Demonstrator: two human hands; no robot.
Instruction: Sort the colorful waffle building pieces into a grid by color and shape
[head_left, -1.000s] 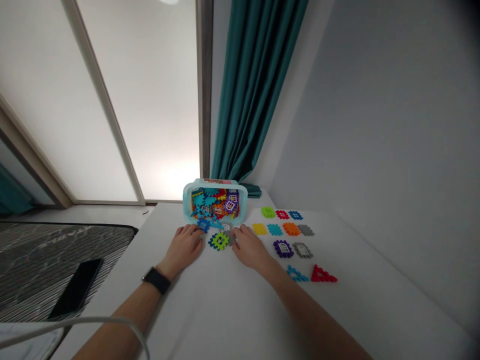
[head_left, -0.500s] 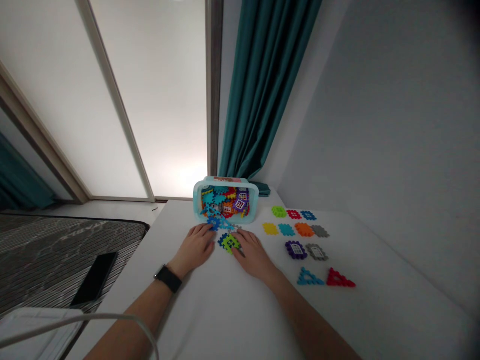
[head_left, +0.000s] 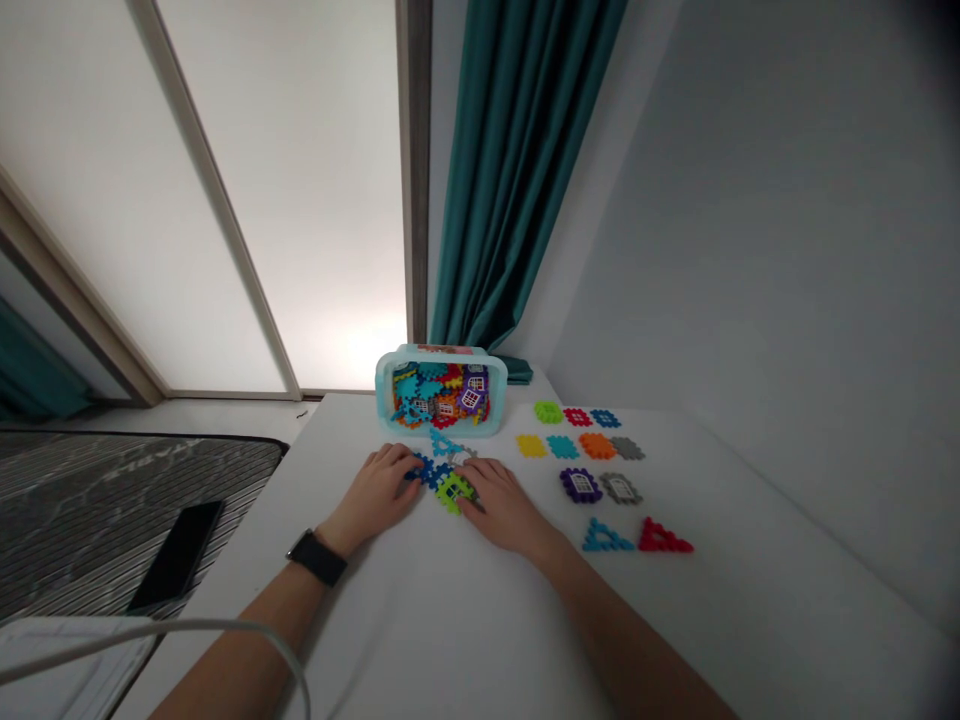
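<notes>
My left hand (head_left: 381,492) is on the table with its fingers bent onto a dark blue notched building tile (head_left: 426,472). My right hand (head_left: 501,505) grips a lime green notched tile (head_left: 454,492) at its right side, thumb in front and fingers behind. The two tiles lie close together between my hands; I cannot tell whether their teeth interlock. A light blue triangle piece (head_left: 444,443) rests just behind them. Partly covered by my right fingers is a grey tile (head_left: 463,457). More grey shows under the right hand, mostly hidden.
A pale blue tub (head_left: 501,395) lies on its side at the back, full of mixed pieces. Rows of loose tiles, including an orange tile (head_left: 598,446) and a red triangle (head_left: 664,536), are spread on the right. A white cable (head_left: 225,625) crosses the lower left.
My left hand has drawn the dark blue tile nearer, away from the light blue triangle and up to the green tile. The whole view has shifted slightly.
</notes>
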